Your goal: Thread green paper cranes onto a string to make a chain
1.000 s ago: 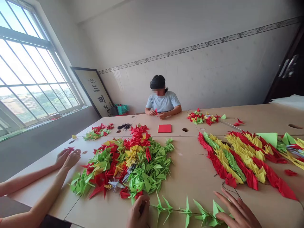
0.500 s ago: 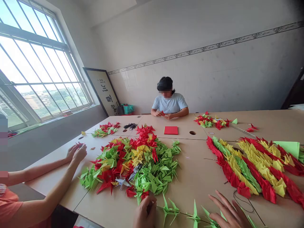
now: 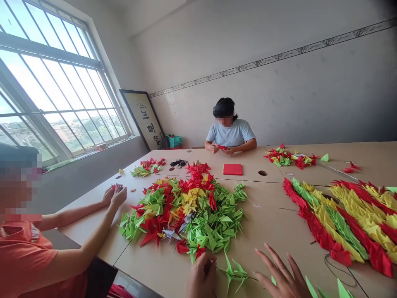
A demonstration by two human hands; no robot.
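My left hand (image 3: 202,276) is closed at the bottom of the view, pinching a thin dark string (image 3: 221,270). Green folded paper cranes (image 3: 235,273) are threaded on it just right of that hand. My right hand (image 3: 281,275) hovers over the string with its fingers spread. More green cranes (image 3: 325,289) show to its right, partly cut off by the lower edge. Just beyond my left hand lies a large heap of green, red and yellow paper cranes (image 3: 214,223).
Rows of strung cranes (image 3: 336,225) lie at right, near a loose cord (image 3: 338,271). Red paper (image 3: 232,169), black strings (image 3: 178,163) and smaller crane piles (image 3: 285,158) are farther back. Co-workers sit at left (image 3: 37,252) and across the table (image 3: 231,131), each handling small folded paper.
My right hand has moved left along the string, closer to my left hand, and covers cranes that showed between them. My view has turned slightly left, bringing more of the left co-worker in.
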